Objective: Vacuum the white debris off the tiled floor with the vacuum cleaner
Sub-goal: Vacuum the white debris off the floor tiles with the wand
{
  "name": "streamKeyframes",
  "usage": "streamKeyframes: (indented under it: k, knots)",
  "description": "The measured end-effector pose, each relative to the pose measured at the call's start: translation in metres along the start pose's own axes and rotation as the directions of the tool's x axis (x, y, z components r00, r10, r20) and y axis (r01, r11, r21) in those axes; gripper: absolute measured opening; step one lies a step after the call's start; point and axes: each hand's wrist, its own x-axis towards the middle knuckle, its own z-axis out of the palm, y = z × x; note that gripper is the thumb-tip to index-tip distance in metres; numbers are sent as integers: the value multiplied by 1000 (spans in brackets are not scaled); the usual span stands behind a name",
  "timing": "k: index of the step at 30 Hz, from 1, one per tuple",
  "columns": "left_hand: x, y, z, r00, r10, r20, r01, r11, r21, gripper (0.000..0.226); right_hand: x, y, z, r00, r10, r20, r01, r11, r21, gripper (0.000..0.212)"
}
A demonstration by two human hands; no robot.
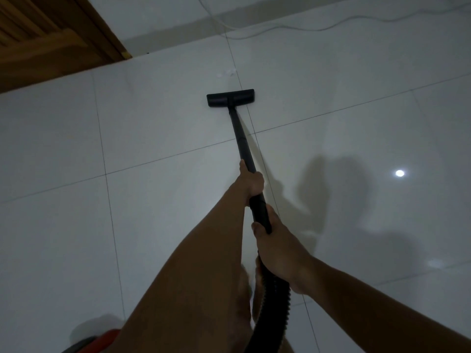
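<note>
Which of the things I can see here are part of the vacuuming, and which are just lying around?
Part of the job:
vacuum head
wand
hose
red vacuum body
white debris
left hand and right hand, both gripping

Just lying about:
white cable along the wall
wooden door

The floor (pixel 158 225) is pale glossy tile with thin dark grout lines. The black nozzle (pixel 230 97) rests flat on it near the far edge, by a grout line. A few white scraps (pixel 226 72) lie just beyond the nozzle, apart from it. A thin cable (pixel 318 29) trails along the far edge. A red body (pixel 102 342) sits at the near edge.
</note>
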Motion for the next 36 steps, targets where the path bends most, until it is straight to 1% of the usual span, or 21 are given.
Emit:
streamKeyframes:
  k: [5, 8, 12, 23, 30, 36]
  knots:
    - [17, 24, -11, 1000, 6, -7, -6, 1000, 15, 73, 19, -24, -9, 1000, 11, 22, -12, 999, 41, 51]
    - [31, 42, -19, 1000, 16, -13, -16, 1000, -1, 72, 34, -41, -15, 1000, 23, 10, -23, 998, 52, 53]
    - [54, 65, -34, 999, 28, -18, -28, 1000, -5, 72, 57, -63, -21, 1000, -3, -8, 3, 998, 68, 54]
    - [111, 98, -68, 996, 69, -53, -66, 996, 58, 71, 120, -99, -17, 998, -34, -45, 35, 999, 17, 58]
    - [110, 104, -70, 996, 68, -54, -64, 996, 61, 72, 118, -107, -21, 999, -31, -40, 32, 999, 20, 56]
    - [86, 94, -64, 1000, 30, -8, -29, 998, 47, 72, 93, -103, -18, 999, 9, -41, -6, 999, 54, 54]
